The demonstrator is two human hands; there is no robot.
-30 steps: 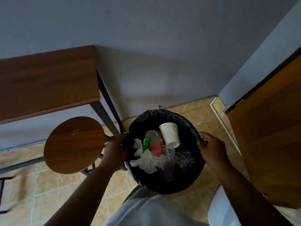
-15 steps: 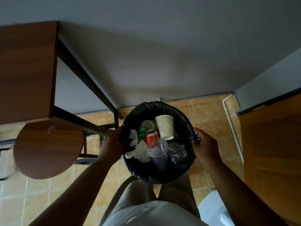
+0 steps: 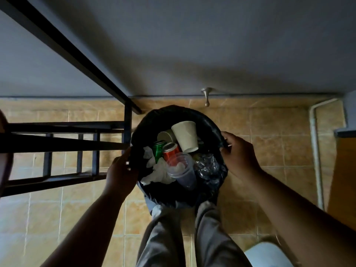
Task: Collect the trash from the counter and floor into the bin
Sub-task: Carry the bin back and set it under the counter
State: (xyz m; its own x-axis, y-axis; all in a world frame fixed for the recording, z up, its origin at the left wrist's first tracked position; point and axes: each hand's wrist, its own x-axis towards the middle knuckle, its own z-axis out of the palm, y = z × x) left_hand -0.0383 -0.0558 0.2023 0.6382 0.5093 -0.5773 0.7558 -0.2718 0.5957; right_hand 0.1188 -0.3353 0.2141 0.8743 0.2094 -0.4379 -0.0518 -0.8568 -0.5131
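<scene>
A round bin (image 3: 208,120) lined with a black bag sits low in front of my legs, close to the wall. My left hand (image 3: 121,172) grips its left rim and my right hand (image 3: 238,153) grips its right rim. Inside lie a white paper cup (image 3: 185,136), a second paper cup (image 3: 165,134), a green can (image 3: 158,150), a red can (image 3: 170,152), a clear plastic cup (image 3: 182,172), crumpled white tissue (image 3: 158,173) and crinkled clear plastic (image 3: 207,166).
A dark metal table frame (image 3: 63,147) stands just left of the bin, one leg nearly touching it. A door stopper (image 3: 206,97) sticks out of the wall behind. A wooden door (image 3: 344,180) and a white pipe (image 3: 316,151) bound the right side. The floor is tan tile.
The view has tilted further down and closed in: the wooden tabletop and round stool have left the frame. The bin, held by both hands, now sits lower, near the floor.
</scene>
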